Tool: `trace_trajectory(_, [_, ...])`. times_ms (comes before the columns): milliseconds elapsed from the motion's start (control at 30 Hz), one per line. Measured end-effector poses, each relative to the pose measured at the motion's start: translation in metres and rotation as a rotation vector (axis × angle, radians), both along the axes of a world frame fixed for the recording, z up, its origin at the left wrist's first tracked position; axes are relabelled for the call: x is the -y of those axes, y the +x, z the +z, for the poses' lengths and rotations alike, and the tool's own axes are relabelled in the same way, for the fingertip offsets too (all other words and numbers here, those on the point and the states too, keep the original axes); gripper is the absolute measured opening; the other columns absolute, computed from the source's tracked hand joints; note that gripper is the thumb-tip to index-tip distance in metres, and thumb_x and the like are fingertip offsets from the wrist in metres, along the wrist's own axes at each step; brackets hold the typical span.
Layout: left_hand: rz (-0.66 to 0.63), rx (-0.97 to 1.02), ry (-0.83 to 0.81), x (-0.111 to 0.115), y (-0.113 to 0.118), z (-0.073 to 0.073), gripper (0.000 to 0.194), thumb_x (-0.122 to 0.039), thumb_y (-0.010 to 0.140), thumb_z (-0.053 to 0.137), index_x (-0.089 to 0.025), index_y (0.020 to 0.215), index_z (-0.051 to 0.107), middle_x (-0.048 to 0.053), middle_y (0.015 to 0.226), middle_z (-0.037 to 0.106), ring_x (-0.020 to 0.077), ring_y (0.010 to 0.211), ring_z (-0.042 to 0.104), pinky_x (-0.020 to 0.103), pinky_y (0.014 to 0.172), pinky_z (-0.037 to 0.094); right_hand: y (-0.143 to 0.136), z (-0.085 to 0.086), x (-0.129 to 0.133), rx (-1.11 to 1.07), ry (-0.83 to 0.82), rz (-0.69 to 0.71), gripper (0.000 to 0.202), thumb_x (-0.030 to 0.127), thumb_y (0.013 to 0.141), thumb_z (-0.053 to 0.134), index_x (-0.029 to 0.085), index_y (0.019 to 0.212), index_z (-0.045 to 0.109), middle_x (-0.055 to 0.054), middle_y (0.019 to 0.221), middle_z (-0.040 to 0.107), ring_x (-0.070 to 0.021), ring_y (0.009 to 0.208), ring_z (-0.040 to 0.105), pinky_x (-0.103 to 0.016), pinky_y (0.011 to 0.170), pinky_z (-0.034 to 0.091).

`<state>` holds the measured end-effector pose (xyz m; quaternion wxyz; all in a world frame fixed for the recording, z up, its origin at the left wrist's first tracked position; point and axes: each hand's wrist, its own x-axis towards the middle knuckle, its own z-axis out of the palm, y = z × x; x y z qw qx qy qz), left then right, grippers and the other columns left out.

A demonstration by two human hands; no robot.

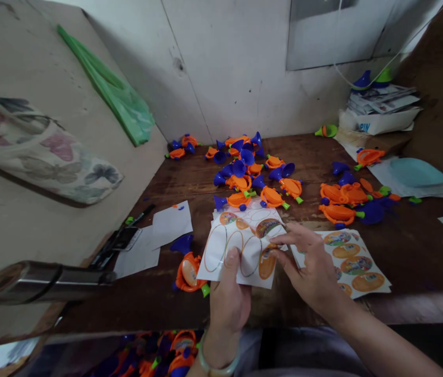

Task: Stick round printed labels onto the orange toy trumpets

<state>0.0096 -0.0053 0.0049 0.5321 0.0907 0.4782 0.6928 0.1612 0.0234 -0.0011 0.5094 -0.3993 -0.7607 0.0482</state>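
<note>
Your left hand [231, 293] grips the sticker sheet [235, 251] between thumb and fingers above the table [138, 309] — your right hand [313, 264], fingers partly open, reaches its right edge — while a sticker stack [356, 262] lies beyond your right wrist.

White sticker sheet [214, 262], just below frame centre, held tilted. Three oval outlines bare; glossy orange oval sticker [267, 264] at lower right corner.

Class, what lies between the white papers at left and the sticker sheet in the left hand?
A blue-belled orange toy trumpet lies between the white papers and the sticker sheet, in the head view.
</note>
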Motion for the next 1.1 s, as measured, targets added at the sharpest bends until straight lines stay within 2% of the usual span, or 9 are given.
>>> trace_trajectory(233, [0.019,0.041,-0.058,-0.004,-0.003,-0.006,0.049,-0.034,0.079,0.091,-0.025,0.126,0.08,0.006,0.116,0.088,0.0294,0.105,0.085,0.039,0.098,0.068,-0.003,-0.006,-0.005,-0.021,0.182,0.079,0.064,0.0,0.098,0.066,0.033,0.152,0.057,-0.001,0.104,0.084,-0.0207,0.093,0.079,-0.034,0.081,0.068])
trace_trajectory(333, [-0.084,-0.069,-0.04,-0.014,-0.014,-0.02,0.05,-0.043,0.079,0.092,-0.02,0.121,0.08,0.009,0.118,0.087,0.0333,0.118,0.081,0.04,0.1,0.068,0.001,0.0,0.011,0.042,0.195,0.213,0.043,0.006,0.099,0.066,0.031,0.133,0.07,0.001,0.099,0.083,-0.0186,0.094,0.077,-0.035,0.093,0.065])
trace_trajectory(467, [-0.187,-0.244,-0.046,-0.043,-0.03,-0.048,0.05,-0.044,0.086,0.083,-0.02,0.129,0.075,0.012,0.126,0.084,0.0362,0.13,0.075,0.047,0.105,0.066,0.012,0.009,0.016,0.151,0.167,0.624,0.014,0.03,0.11,0.062,0.034,0.116,0.073,0.007,0.098,0.082,-0.0144,0.094,0.076,-0.034,0.117,0.056])
trace_trajectory(600, [-0.272,-0.418,-0.067,-0.063,-0.039,-0.071,0.057,-0.031,0.078,0.084,-0.016,0.131,0.072,0.018,0.125,0.082,0.0423,0.124,0.077,0.06,0.108,0.062,0.025,-0.008,-0.064,0.012,-0.123,0.08,0.05,0.02,0.1,0.065,0.032,0.148,0.057,-0.01,0.133,0.074,-0.03,0.123,0.073,-0.053,0.113,0.061])
trace_trajectory(667, [-0.248,-0.552,-0.081,-0.065,-0.045,-0.076,0.077,-0.023,0.073,0.083,-0.014,0.147,0.061,0.022,0.142,0.074,0.0437,0.135,0.07,0.066,0.119,0.052,0.027,-0.024,-0.119,0.03,-0.188,0.029,0.074,0.015,0.097,0.062,0.025,0.166,0.038,-0.02,0.155,0.058,-0.037,0.138,0.065,-0.065,0.118,0.055])
trace_trajectory(767, [-0.143,-0.751,-0.068,-0.064,-0.051,-0.076,0.105,-0.015,0.07,0.079,-0.016,0.166,0.036,0.027,0.177,0.036,0.0436,0.165,0.036,0.069,0.134,0.027,0.019,-0.047,-0.179,0.092,-0.265,0.057,0.105,0.007,0.083,0.068,0.027,0.175,0.02,-0.021,0.171,0.04,-0.0389,0.152,0.054,-0.066,0.123,0.05])
trace_trajectory(867, [-0.123,-0.852,-0.012,-0.061,-0.051,-0.072,0.086,-0.016,0.071,0.08,-0.016,0.153,0.052,0.023,0.183,0.022,0.0411,0.174,0.008,0.064,0.139,0.011,0.009,-0.062,-0.201,0.134,-0.331,0.09,0.121,0.003,0.076,0.071,0.031,0.177,0.011,-0.02,0.177,0.029,-0.0378,0.149,0.058,-0.06,0.114,0.059])
trace_trajectory(967, [-0.18,-0.825,0.051,-0.054,-0.042,-0.069,0.058,-0.026,0.078,0.082,-0.021,0.134,0.067,0.021,0.174,0.044,0.0413,0.17,0.028,0.063,0.138,0.021,0.011,-0.065,-0.204,0.142,-0.355,0.107,0.122,0.002,0.078,0.069,0.031,0.178,0.005,-0.023,0.177,0.026,-0.0336,0.134,0.068,-0.053,0.104,0.066])
trace_trajectory(1100, [-0.266,-0.655,0.107,-0.045,-0.023,-0.065,0.059,-0.049,0.087,0.082,-0.023,0.138,0.067,0.022,0.154,0.066,0.0385,0.14,0.068,0.058,0.116,0.056,0.028,-0.051,-0.187,0.122,-0.3,0.153,0.123,0.001,0.082,0.065,0.032,0.178,-0.007,-0.027,0.177,0.025,-0.0231,0.108,0.075,-0.05,0.1,0.067])
